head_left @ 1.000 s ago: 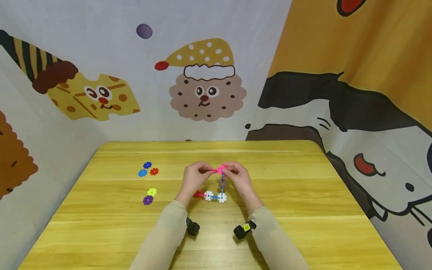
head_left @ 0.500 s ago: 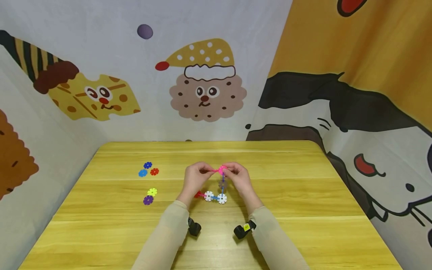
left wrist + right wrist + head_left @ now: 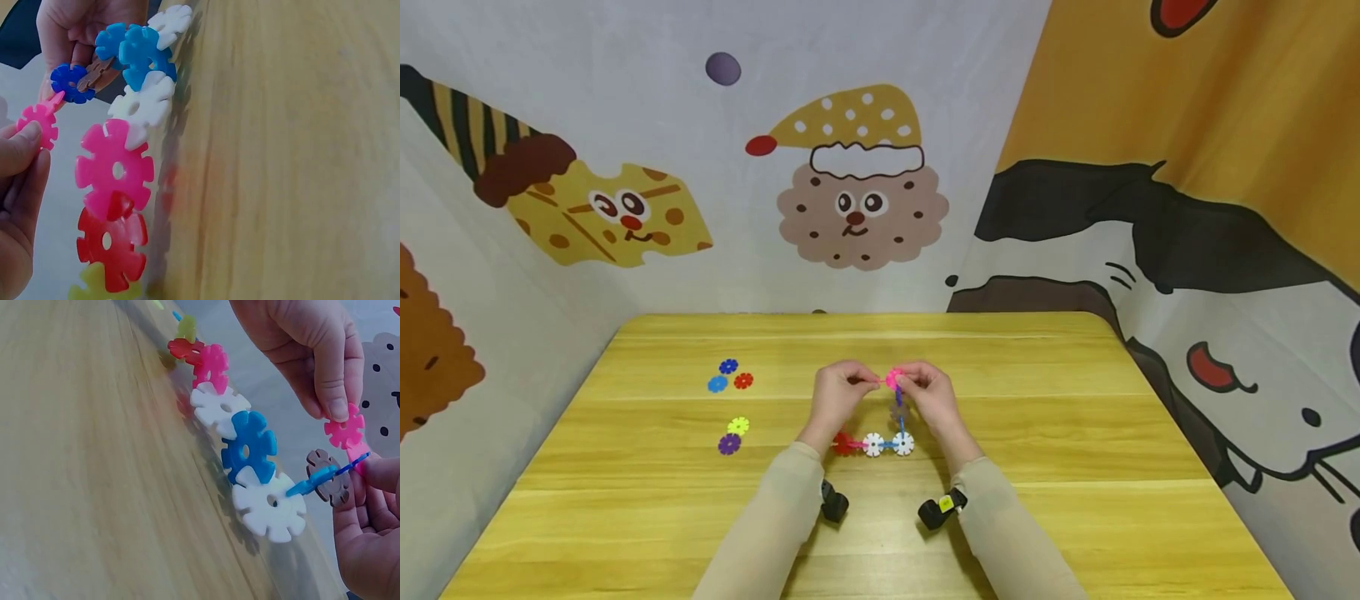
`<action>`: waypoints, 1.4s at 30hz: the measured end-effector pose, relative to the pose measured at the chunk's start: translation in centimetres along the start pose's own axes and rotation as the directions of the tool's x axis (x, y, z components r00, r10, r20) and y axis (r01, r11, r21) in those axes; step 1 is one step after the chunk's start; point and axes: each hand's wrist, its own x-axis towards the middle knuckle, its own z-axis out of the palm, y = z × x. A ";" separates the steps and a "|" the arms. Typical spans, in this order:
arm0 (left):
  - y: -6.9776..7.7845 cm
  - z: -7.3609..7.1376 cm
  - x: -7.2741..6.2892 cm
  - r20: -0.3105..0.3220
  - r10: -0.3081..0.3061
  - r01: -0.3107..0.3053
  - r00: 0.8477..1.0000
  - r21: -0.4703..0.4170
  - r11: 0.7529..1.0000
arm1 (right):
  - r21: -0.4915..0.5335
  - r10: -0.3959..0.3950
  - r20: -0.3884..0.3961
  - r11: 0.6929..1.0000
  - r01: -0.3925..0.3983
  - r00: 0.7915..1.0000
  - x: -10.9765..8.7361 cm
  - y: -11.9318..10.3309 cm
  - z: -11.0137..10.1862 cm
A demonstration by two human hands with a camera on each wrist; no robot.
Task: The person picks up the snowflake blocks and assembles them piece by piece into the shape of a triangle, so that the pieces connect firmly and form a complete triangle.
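Between thumb and fingers my left hand point(image 3: 837, 398) pinches a pink snowflake disc point(image 3: 40, 122), held edge-on to the head camera. My right hand point(image 3: 932, 404) pinches a second pink snowflake disc point(image 3: 893, 379), whose edge meets the first disc in the right wrist view. From the second disc runs a chain of slotted discs: dark blue point(image 3: 65, 83), brown point(image 3: 324, 475), light blue, white point(image 3: 269, 503), blue point(image 3: 250, 447), white point(image 3: 215, 406), pink point(image 3: 103, 169), red point(image 3: 115, 247) and yellow-green point(image 3: 94, 286). It bends at the white corner disc. In the head view, my left wrist covers its far end.
Loose discs lie on the wooden table point(image 3: 1037, 517) to the left: dark blue point(image 3: 728, 367), light blue point(image 3: 717, 384), red point(image 3: 743, 381), yellow-green point(image 3: 738, 426) and purple point(image 3: 729, 444). A cartoon-printed cloth point(image 3: 662, 83) stands behind the table.
The chain's lower row has shifted right and toward me, with more of the red disc showing beside my left wrist. My left hand has moved slightly right; both hands keep their pinch.
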 end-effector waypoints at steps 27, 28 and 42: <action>-0.7 -0.1 -0.6 -0.033 0.049 -0.049 0.998 -0.014 0.999 | -0.340 -0.337 0.187 0.859 0.382 0.923 -0.4 0.1 0.3; -0.7 -0.4 -0.7 -0.034 0.046 -0.047 0.998 -0.015 0.999 | -0.341 -0.337 0.182 0.860 0.380 0.924 -0.4 0.2 0.3; -4.9 -10.9 -3.1 -0.019 -0.167 0.167 0.986 0.148 0.975 | -0.375 -0.319 0.151 0.857 0.353 0.936 -0.6 0.3 0.4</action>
